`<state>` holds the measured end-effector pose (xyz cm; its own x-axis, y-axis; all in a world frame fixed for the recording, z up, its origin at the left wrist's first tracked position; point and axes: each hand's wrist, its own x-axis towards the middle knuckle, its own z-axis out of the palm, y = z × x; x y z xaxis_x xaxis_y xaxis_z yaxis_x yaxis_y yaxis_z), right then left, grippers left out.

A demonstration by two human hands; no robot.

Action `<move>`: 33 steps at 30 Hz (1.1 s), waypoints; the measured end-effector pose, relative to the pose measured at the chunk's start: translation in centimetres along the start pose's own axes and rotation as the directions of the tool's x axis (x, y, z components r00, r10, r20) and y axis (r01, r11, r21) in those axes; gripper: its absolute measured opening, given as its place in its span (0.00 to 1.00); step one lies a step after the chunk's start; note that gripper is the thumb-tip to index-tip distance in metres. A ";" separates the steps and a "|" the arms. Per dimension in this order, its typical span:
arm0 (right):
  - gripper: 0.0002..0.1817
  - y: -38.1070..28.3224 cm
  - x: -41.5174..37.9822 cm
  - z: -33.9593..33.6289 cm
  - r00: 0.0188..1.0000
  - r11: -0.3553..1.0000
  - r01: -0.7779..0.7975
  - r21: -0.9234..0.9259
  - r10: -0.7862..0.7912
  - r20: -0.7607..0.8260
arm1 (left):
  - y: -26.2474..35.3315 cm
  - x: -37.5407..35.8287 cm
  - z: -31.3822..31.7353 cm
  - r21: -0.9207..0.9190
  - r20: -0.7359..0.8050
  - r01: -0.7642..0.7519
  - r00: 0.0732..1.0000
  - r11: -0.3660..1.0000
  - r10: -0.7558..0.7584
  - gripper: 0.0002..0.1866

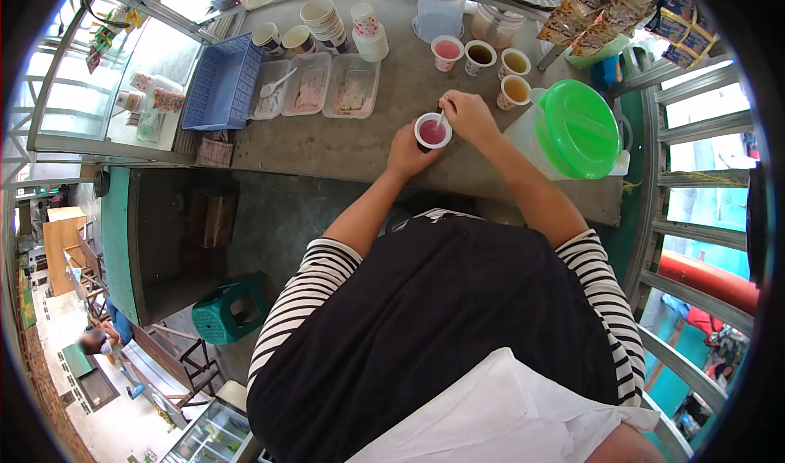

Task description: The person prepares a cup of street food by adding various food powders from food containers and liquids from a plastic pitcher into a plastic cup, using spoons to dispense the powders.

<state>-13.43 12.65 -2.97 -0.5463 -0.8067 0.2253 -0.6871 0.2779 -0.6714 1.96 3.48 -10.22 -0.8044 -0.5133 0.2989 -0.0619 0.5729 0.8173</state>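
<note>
My left hand [406, 152] is wrapped round a paper cup [432, 131] of pinkish-red drink near the counter's front edge. Between the closed fingers of my right hand [468, 113] is a pale spoon [440, 120], its lower end dipping into that drink. Behind my hands stand several filled cups: a pink one [447, 51], a dark brown one [479, 57] and amber ones, the nearer [513, 92] just right of my right hand. A clear pitcher with a bright green lid [582, 128] is beside my right forearm.
Three shallow plastic tubs [352, 87] sit left of my hands, a white spoon [279, 82] in one. Beyond are stacked paper cups [321, 23] and a blue basket [217, 83]. Sachets [601, 13] hang at upper right. A green stool [229, 309] stands below; a person [102, 336] is farther off.
</note>
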 end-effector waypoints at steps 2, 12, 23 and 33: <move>0.11 0.3 -1.2 0.1 0.999 0.997 -0.023 0.069 0.026 -0.042 | 0.0 0.0 0.0 -0.008 0.004 0.003 1.000 1.000 -0.002 0.28; 0.10 -0.9 -6.1 0.4 0.985 0.965 -0.036 0.258 0.077 -0.152 | -0.7 0.1 0.2 -0.036 0.036 0.005 0.999 0.999 -0.004 0.28; 0.07 -2.0 -5.7 1.1 0.986 0.970 0.136 0.202 -0.113 -0.119 | -0.3 0.2 -0.2 -0.079 0.062 0.025 0.998 0.997 -0.020 0.26; 0.08 -2.8 -2.4 1.7 0.975 0.784 -0.220 0.580 0.191 0.112 | -0.5 1.1 -2.8 -0.075 0.231 0.060 0.972 0.995 -0.041 0.26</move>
<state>-9.39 12.90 -2.78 -0.6105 -0.7919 0.0122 -0.1402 0.0929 -0.9857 2.76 0.83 -8.90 -0.9159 -0.3751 0.1432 -0.0655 0.4916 0.8684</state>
